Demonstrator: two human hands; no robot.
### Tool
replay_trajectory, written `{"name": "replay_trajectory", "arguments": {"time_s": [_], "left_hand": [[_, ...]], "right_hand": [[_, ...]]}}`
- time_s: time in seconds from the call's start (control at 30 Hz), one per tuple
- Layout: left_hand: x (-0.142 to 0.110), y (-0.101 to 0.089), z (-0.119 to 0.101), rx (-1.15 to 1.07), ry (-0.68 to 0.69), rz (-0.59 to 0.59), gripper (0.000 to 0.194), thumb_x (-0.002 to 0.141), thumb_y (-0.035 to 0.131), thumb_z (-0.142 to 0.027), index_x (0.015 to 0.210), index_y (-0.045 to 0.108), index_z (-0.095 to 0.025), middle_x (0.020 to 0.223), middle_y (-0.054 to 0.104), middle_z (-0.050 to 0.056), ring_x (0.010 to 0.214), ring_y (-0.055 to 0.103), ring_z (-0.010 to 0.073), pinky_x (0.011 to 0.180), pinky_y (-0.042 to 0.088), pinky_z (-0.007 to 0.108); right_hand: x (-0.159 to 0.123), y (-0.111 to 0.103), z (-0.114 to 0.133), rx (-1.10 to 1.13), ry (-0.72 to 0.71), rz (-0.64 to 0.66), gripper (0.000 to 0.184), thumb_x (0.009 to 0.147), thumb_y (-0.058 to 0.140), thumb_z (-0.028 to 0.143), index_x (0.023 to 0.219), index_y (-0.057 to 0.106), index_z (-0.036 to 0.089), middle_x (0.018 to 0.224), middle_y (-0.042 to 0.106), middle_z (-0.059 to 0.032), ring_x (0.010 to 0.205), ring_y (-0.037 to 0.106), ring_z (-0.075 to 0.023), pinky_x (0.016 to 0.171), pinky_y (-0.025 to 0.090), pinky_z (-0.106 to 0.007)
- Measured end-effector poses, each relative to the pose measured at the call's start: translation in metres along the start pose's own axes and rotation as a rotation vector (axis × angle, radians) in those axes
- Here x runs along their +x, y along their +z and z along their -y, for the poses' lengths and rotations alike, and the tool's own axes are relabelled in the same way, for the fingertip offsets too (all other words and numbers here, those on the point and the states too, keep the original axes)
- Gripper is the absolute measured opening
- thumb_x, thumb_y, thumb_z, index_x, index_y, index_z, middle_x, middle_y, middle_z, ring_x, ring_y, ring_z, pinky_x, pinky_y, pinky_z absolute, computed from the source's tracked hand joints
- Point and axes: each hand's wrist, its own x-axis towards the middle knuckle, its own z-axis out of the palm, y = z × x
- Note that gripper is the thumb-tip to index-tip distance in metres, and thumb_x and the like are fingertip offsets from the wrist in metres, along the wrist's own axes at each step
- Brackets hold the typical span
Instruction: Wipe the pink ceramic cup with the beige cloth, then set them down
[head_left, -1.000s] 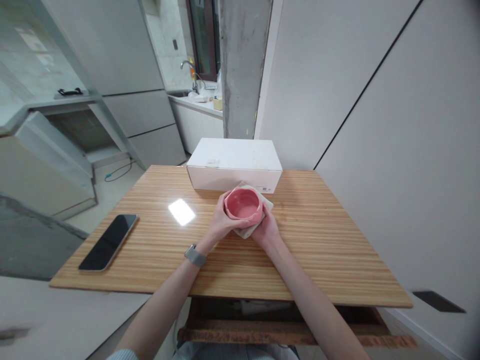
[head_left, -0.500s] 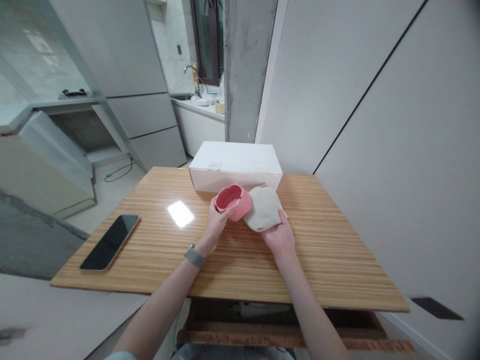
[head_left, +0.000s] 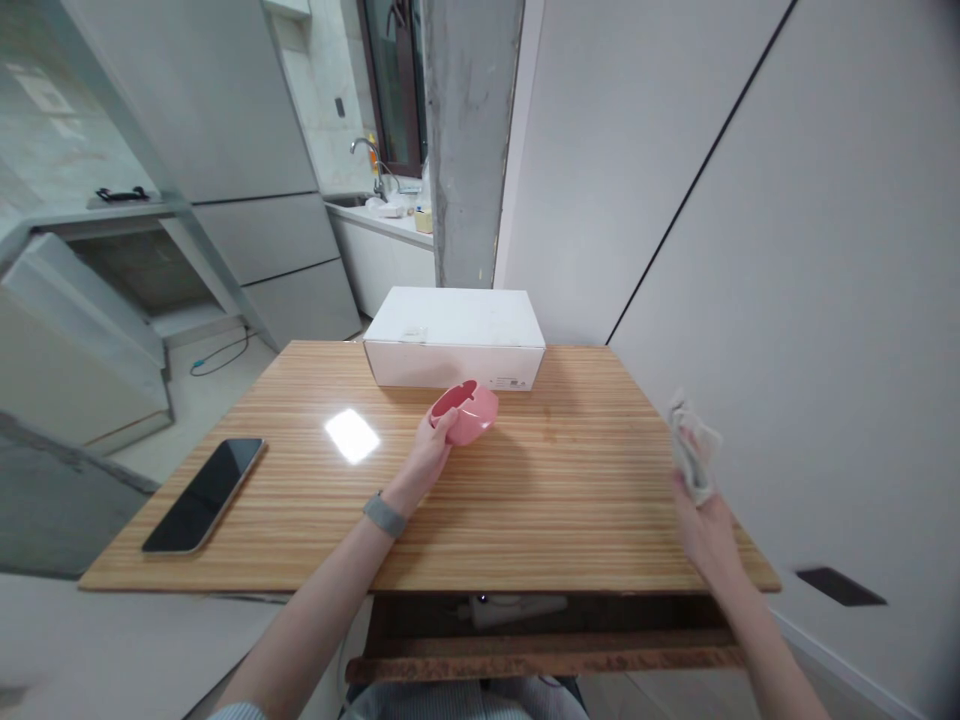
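My left hand (head_left: 429, 456) grips the near rim of a small pink ceramic bowl (head_left: 466, 411), tilted a little and resting on or just above the wooden table (head_left: 570, 500) in front of a white box (head_left: 454, 335). A watch is on that wrist. My right hand (head_left: 705, 525) is out at the table's right edge, closed on a crumpled beige cloth (head_left: 694, 447) that it holds up above the edge.
A black phone (head_left: 202, 480) lies screen-up near the table's left front corner. A grey wall runs close along the table's right side. A concrete pillar and a kitchen counter with a tap stand behind the box. An open drawer shows under the table's front edge.
The cloth has left the bowl: my right hand carried it from the table's middle out to the right edge. My left hand stayed on the bowl, which now tilts more.
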Motion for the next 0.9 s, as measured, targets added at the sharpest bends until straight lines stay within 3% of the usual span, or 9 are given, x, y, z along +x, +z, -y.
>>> {"name": "replay_trajectory", "arguments": {"time_s": [0.1, 0.2, 0.3, 0.43, 0.6, 0.77, 0.9], "left_hand": [[-0.001, 0.006, 0.003, 0.026, -0.043, 0.000, 0.054, 0.078, 0.065, -0.043, 0.123, 0.056, -0.016, 0.127, 0.060, 0.012, 0.117, 0.056, 0.0243, 0.102, 0.042, 0.040], [0.001, 0.017, 0.010, 0.033, -0.077, 0.030, 0.055, 0.076, 0.067, -0.042, 0.123, 0.056, -0.015, 0.127, 0.060, 0.013, 0.117, 0.055, 0.0243, 0.102, 0.042, 0.040], [0.007, 0.039, 0.023, 0.053, -0.081, 0.081, 0.054, 0.074, 0.070, -0.041, 0.119, 0.058, -0.014, 0.125, 0.061, 0.013, 0.114, 0.057, 0.0239, 0.101, 0.042, 0.040], [0.020, 0.084, 0.046, 0.120, -0.066, 0.100, 0.058, 0.065, 0.078, -0.035, 0.115, 0.057, -0.015, 0.122, 0.062, 0.014, 0.110, 0.059, 0.0235, 0.098, 0.043, 0.041], [0.036, 0.135, 0.083, 0.282, 0.103, 0.201, 0.073, 0.052, 0.086, -0.029, 0.116, 0.053, -0.016, 0.122, 0.057, 0.014, 0.113, 0.055, 0.0251, 0.099, 0.042, 0.041], [0.044, 0.154, 0.118, 0.544, 0.210, 0.177, 0.083, 0.047, 0.087, -0.032, 0.119, 0.049, -0.018, 0.124, 0.047, 0.014, 0.118, 0.047, 0.0278, 0.103, 0.036, 0.042], [0.047, 0.158, 0.129, 0.587, 0.228, 0.210, 0.090, 0.048, 0.087, -0.036, 0.124, 0.042, -0.017, 0.125, 0.044, 0.015, 0.119, 0.044, 0.0289, 0.103, 0.034, 0.041]], "right_hand": [[-0.025, -0.005, -0.003, -0.312, -0.383, 0.361, 0.054, 0.091, 0.037, 0.026, 0.145, 0.030, 0.026, 0.152, 0.031, -0.0043, 0.141, 0.026, -0.0228, 0.116, 0.020, -0.048], [-0.043, -0.008, 0.001, -0.524, -0.530, 0.465, 0.063, 0.087, 0.040, 0.019, 0.147, 0.023, 0.028, 0.156, 0.021, -0.0026, 0.143, 0.021, -0.0229, 0.115, 0.023, -0.049], [-0.049, -0.013, 0.008, -0.601, -0.566, 0.479, 0.071, 0.083, 0.045, 0.018, 0.148, 0.019, 0.026, 0.157, 0.016, -0.0036, 0.143, 0.020, -0.0251, 0.115, 0.023, -0.050], [-0.044, -0.017, 0.016, -0.608, -0.586, 0.493, 0.078, 0.077, 0.046, 0.012, 0.148, 0.019, 0.026, 0.156, 0.019, -0.0040, 0.142, 0.024, -0.0243, 0.114, 0.027, -0.048], [-0.037, -0.016, 0.019, -0.601, -0.593, 0.516, 0.078, 0.076, 0.047, 0.013, 0.148, 0.021, 0.024, 0.155, 0.020, -0.0061, 0.142, 0.023, -0.0256, 0.113, 0.028, -0.049], [-0.038, -0.016, 0.018, -0.581, -0.594, 0.506, 0.080, 0.075, 0.049, 0.015, 0.148, 0.020, 0.023, 0.156, 0.017, -0.0062, 0.143, 0.021, -0.0266, 0.114, 0.026, -0.050], [-0.039, -0.016, 0.017, -0.572, -0.575, 0.522, 0.077, 0.075, 0.051, 0.018, 0.147, 0.024, 0.024, 0.156, 0.019, -0.0066, 0.142, 0.021, -0.0272, 0.114, 0.026, -0.050]]}}
